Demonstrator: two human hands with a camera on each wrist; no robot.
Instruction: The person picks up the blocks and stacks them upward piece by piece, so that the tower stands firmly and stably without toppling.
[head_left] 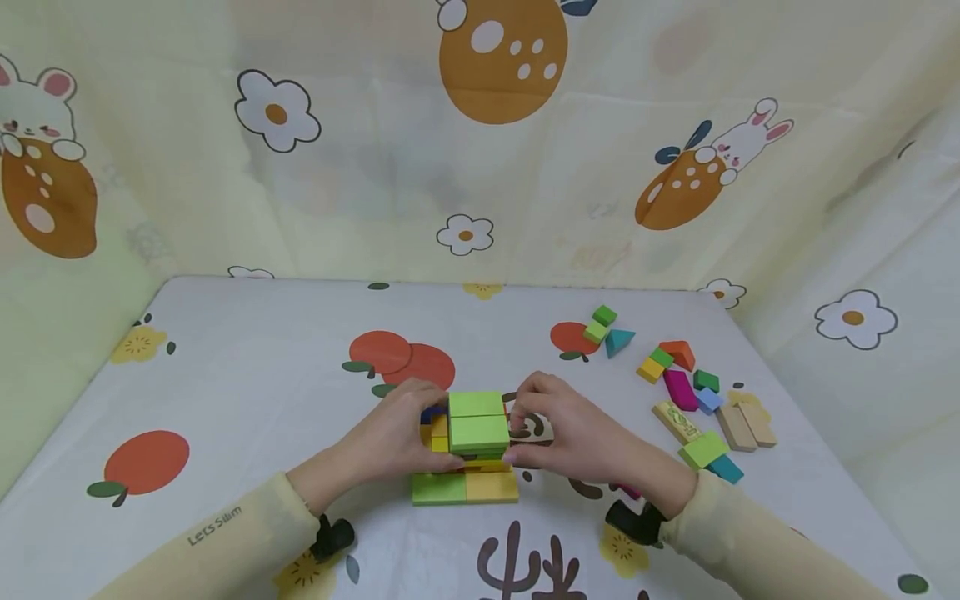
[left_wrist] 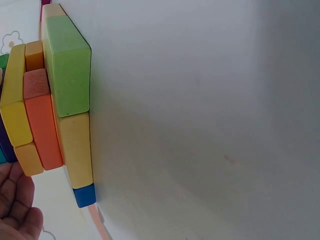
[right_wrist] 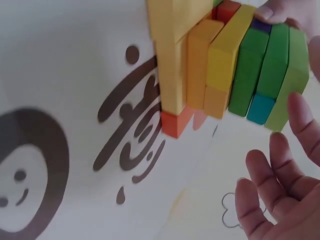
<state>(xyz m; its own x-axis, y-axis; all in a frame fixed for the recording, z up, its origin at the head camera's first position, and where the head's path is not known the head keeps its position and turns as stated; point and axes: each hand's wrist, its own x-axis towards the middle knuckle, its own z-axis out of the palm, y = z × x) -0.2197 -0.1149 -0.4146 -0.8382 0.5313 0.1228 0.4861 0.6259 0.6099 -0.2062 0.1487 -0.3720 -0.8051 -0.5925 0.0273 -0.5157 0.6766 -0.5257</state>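
A stack of colored wooden blocks [head_left: 478,433] stands in the middle, two light green blocks [head_left: 477,404] on top. Yellow, orange, green and teal layers lie under them, over a base with a light green block [left_wrist: 71,75]. My left hand [head_left: 390,433] holds the stack's left side, thumb at the front and fingers behind; in the right wrist view its thumb presses by a purple block [right_wrist: 261,25]. From the right, my right hand [head_left: 566,433] pinches the upper stack with thumb and index finger. Its other fingers [right_wrist: 265,175] stand apart from the blocks.
Loose blocks lie to the right, among them a magenta block [head_left: 680,390], an orange triangle [head_left: 678,353] and tan blocks [head_left: 737,427]. A teal triangle [head_left: 618,342] lies farther back. The table [head_left: 247,367] has a printed cloth, with a fabric curtain [head_left: 360,175] behind.
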